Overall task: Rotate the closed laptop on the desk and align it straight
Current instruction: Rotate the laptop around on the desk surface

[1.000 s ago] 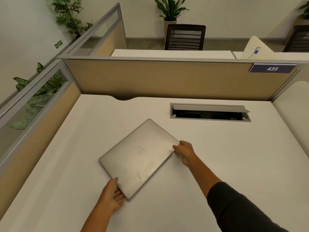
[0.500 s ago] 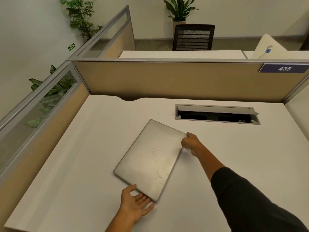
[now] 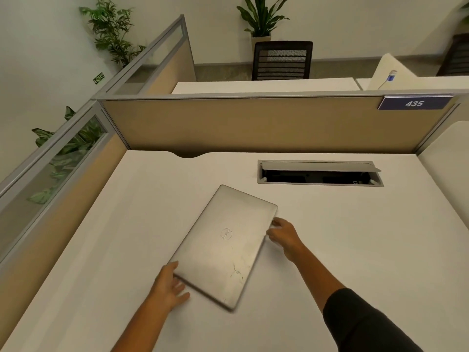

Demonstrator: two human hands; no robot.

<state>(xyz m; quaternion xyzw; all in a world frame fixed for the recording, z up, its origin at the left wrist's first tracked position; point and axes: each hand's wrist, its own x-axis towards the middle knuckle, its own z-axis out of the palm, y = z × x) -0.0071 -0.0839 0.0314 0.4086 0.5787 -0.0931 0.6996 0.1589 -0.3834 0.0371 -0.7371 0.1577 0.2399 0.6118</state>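
Left hand (image 3: 168,285): fingers spread, flat against near-left corner of closed silver rectangular laptop (image 3: 224,243). Laptop: lid down, flat on white desk (image 3: 114,250), mid-desk, skewed to desk edges, long side running near-right to far-left. Right hand (image 3: 284,236): fingers curled on laptop's right edge near far-right corner; dark sleeve behind. Beyond: grey recessed cable tray (image 3: 319,172), flap raised, toward desk far edge. Tan partition panel (image 3: 253,125) along far edge.

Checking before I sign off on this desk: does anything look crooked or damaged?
Yes. The closed laptop lies diagonal to the desk edges, its lid scuffed near the front corner. The cable box flap stands ajar.
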